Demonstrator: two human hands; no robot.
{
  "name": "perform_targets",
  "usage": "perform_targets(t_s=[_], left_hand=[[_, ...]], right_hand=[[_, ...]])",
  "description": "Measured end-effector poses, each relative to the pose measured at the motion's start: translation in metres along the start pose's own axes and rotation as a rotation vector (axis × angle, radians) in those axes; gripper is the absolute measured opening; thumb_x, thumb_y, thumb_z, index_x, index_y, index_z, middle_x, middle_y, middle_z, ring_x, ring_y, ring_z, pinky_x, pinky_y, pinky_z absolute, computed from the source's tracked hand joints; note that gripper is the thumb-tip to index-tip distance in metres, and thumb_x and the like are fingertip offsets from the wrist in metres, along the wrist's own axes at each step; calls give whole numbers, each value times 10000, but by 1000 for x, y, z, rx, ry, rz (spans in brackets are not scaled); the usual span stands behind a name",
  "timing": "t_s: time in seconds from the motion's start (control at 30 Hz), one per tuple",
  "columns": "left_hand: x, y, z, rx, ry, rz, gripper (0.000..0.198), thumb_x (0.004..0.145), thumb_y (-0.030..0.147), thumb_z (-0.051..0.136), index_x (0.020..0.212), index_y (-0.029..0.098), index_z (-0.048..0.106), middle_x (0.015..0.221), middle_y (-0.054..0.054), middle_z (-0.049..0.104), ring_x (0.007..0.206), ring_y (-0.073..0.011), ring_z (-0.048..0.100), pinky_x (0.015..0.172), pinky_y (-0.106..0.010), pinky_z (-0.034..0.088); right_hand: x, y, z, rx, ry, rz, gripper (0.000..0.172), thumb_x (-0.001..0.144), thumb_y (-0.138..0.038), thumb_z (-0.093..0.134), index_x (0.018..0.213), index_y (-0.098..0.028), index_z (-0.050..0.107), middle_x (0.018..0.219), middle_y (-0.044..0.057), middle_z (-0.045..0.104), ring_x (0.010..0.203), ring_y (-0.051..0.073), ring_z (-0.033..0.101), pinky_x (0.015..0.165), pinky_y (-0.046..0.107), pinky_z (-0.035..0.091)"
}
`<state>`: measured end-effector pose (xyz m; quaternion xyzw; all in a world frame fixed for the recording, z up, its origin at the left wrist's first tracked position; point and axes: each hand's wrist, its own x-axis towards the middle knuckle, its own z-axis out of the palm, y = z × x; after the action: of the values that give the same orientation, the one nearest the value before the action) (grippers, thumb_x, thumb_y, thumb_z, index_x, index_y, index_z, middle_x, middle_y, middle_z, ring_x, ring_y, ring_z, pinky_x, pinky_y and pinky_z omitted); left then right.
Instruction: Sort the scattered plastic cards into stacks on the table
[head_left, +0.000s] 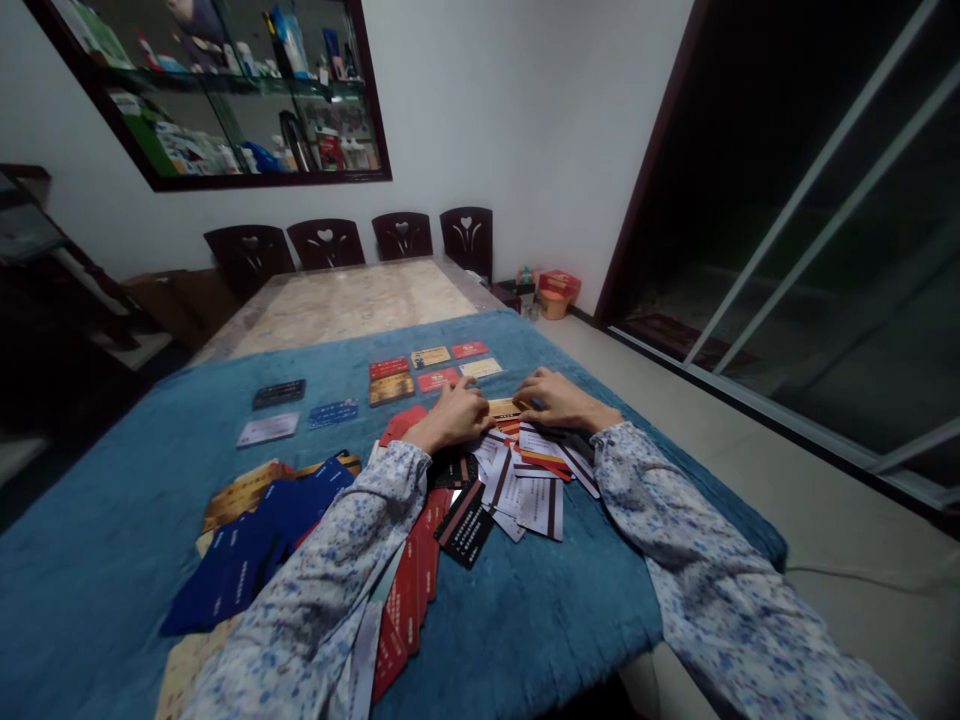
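My left hand [456,414] and my right hand [553,400] touch the two ends of a yellow card [504,408], fingers bent around it. Beneath and in front of them spreads a loose pile of white cards [540,505] with dark stripes. A black card [465,524] lies at its near left. Red cards [411,585] fan out beside my left forearm. Farther left, blue cards [225,570] overlap gold ones [241,497]. Beyond my hands are small groups of red, gold and yellow cards [430,357]; black [279,394], blue [334,413] and white cards [268,429] lie left of them.
A blue cloth [570,600] covers the near part of the marble-patterned table [360,295]. Dark chairs [326,243] stand along its far side. An orange bucket [553,304] is on the floor beyond the right corner, and a glass sliding door [810,200] is at right.
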<state>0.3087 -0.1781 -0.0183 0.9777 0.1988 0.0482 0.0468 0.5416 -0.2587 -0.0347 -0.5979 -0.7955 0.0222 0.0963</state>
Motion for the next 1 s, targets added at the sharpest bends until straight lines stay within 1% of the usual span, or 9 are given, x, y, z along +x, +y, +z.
perform_targets(t_s=[0.23, 0.37, 0.53, 0.67, 0.8, 0.9, 1.0], left_hand=[[0, -2, 1, -5, 4, 23, 288, 980, 313, 555, 842, 167, 760, 1074, -144, 755, 1367, -355, 447, 1115, -571, 365], [1, -2, 0, 7, -7, 10, 289, 982, 296, 546, 851, 162, 767, 1088, -146, 759, 1378, -366, 459, 1110, -577, 375], [1, -1, 1, 39, 8, 11, 302, 990, 270, 520, 859, 160, 769, 1075, -143, 767, 1365, -354, 480, 1096, -552, 395], [1, -3, 3, 70, 14, 39, 321, 1004, 295, 497, 902, 157, 769, 1090, -156, 758, 1352, -346, 486, 1090, -535, 402], [1, -7, 6, 87, 37, 72, 327, 1024, 290, 472, 937, 156, 757, 1081, -148, 761, 1310, -334, 526, 1069, -514, 422], [1, -8, 7, 99, 46, 74, 332, 1038, 276, 446, 975, 149, 747, 1082, -146, 761, 1282, -330, 547, 1054, -514, 442], [1, -8, 5, 116, 41, 67, 356, 1052, 256, 403, 987, 146, 735, 1084, -148, 756, 1258, -321, 564, 1045, -516, 461]], right_hand=[[-1, -1, -2, 7, 30, -25, 245, 893, -363, 706, 1075, -238, 813, 1088, 105, 774, 1043, 293, 556, 853, 389, 433], [-2, -2, -3, 32, 46, -41, 232, 901, -349, 697, 1060, -235, 822, 1047, 104, 782, 1019, 278, 575, 865, 384, 451], [-3, -2, -3, 60, 70, -48, 242, 921, -345, 671, 1059, -218, 824, 991, 109, 784, 1011, 278, 582, 862, 382, 459], [-4, -3, -4, 61, 72, -44, 242, 924, -335, 665, 1058, -212, 824, 970, 105, 783, 1005, 273, 586, 855, 373, 457], [-4, -4, -4, 64, 84, -42, 249, 937, -332, 645, 1058, -209, 824, 971, 107, 783, 1004, 270, 594, 852, 371, 462], [-5, -4, -4, 72, 103, -57, 271, 950, -341, 622, 1068, -201, 823, 971, 117, 783, 994, 272, 597, 852, 381, 469], [-4, -2, -2, 62, 128, -70, 267, 936, -306, 622, 1081, -196, 817, 976, 118, 782, 988, 271, 599, 862, 386, 471]])
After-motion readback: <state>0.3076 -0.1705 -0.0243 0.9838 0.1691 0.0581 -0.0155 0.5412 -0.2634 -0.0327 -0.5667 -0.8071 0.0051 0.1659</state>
